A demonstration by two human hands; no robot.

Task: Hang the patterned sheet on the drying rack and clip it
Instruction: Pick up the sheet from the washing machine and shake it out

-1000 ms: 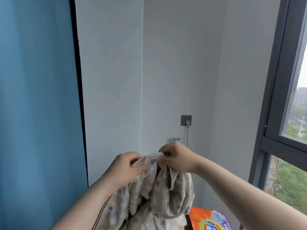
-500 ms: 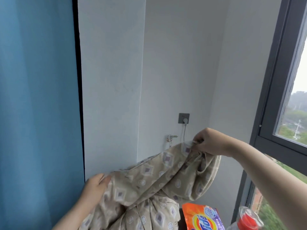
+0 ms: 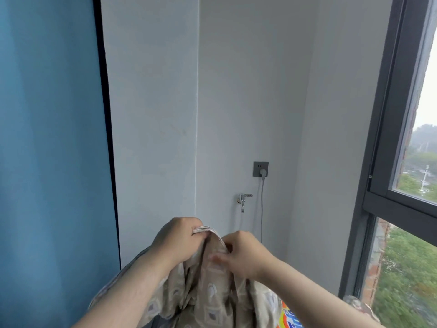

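- Both hands grip the patterned sheet [image 3: 208, 292]. The left hand [image 3: 179, 242] has its fingers curled over the bunched top edge, and the right hand [image 3: 243, 254] pinches the cloth just beside it. On my feed the right fingertips are blurred.
- Left of the wall socket [image 3: 260, 169], a blue curtain [image 3: 47, 162] fills the view from top to bottom.
- I see the socket sitting on a pale grey wall [image 3: 248, 91], with a corner line running down to the socket's left.
- To the right of the socket stands a dark-framed window [image 3: 387, 114], and I can make out trees and grass through the glass.
- The sheet is beige, printed with small squares and rounds. It hangs from both hands below the socket and a little to its left, and it drops out of view at the bottom edge.
- Far below the socket, an orange detergent bag [image 3: 287, 316] peeks out at the bottom edge, partly covered by the sheet.
- A grey cable [image 3: 261, 209] runs straight down from the plug in the socket to just above the right hand.
- Just below the socket and to its left, a chrome tap [image 3: 243, 200] sticks out of the wall.
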